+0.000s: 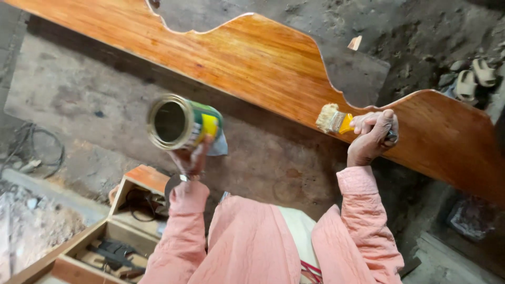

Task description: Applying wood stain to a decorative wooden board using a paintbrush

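One open can (181, 123) in left hand (192, 158) grip, one brush (336, 121) clenched in right hand (373, 137), one varnished board (263, 58), two sandals (473, 79)

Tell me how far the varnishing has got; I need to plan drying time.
The scalloped wooden board already shines amber and glossy over most of its visible face, so much of it looks coated. In hand: the right hand holds a paintbrush against the board's lower edge, and the left hand holds an open tin can, tilted. What is left cannot be judged; no bare patch stands out, and the board's ends run out of view.
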